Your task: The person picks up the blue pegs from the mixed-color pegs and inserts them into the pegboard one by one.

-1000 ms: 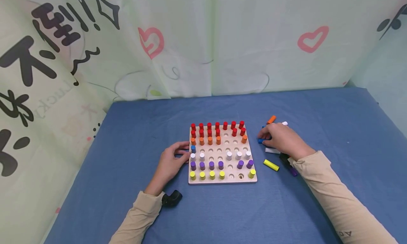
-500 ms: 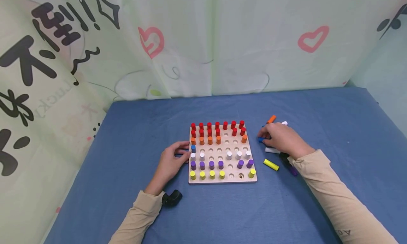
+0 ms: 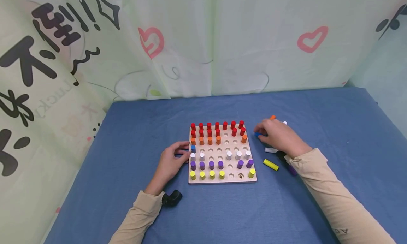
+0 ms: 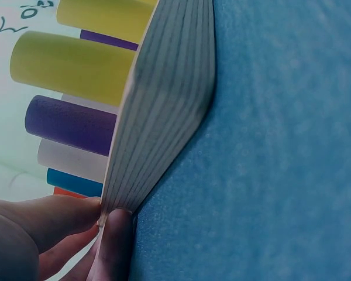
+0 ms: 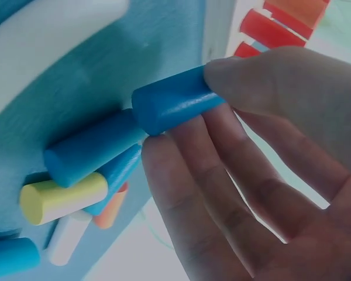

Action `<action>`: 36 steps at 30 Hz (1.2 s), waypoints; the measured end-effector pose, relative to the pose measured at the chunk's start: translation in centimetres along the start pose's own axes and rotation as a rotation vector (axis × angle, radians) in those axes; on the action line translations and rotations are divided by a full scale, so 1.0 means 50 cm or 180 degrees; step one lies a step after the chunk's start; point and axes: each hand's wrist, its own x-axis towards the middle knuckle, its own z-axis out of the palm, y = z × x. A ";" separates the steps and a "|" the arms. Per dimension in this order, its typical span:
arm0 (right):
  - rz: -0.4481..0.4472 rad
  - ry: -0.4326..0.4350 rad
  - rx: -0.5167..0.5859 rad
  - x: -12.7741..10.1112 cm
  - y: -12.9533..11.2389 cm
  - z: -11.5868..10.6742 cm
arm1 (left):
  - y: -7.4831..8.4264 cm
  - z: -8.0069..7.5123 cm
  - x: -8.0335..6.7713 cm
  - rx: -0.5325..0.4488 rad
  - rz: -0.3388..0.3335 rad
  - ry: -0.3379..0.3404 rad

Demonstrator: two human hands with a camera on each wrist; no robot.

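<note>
A wooden pegboard (image 3: 222,180) lies mid-table with rows of red, orange, white, purple and yellow pegs, one blue peg (image 3: 193,149) at its left, and several bare holes. My left hand (image 3: 173,161) holds the board's left edge (image 4: 158,117), thumb on top and fingers underneath. My right hand (image 3: 276,136) is just right of the board, above the cloth, pinching a blue peg (image 5: 175,105) (image 3: 257,134) between thumb and fingers. Under it lie more loose pegs: blue (image 5: 90,146), yellow (image 5: 61,198), white and orange.
Loose pegs lie right of the board: a yellow one (image 3: 271,164), a white one (image 3: 271,150), an orange tip (image 3: 272,117), a purple one (image 3: 293,171). Blue cloth (image 3: 222,215) covers the table. Printed curtains (image 3: 190,42) close the back and sides.
My right hand has lifted a blue peg off the loose pile and moved it up and slightly left, toward the board's right edge. My left hand has not moved.
</note>
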 end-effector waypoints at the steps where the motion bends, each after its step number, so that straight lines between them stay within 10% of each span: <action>1: -0.0013 0.0026 0.0011 0.000 -0.002 0.000 | 0.000 0.000 0.000 0.0005 0.0000 0.0001; 36: -0.0459 0.0385 0.0232 0.010 -0.114 -0.029 | -0.003 -0.001 0.001 -0.0025 0.0040 -0.0015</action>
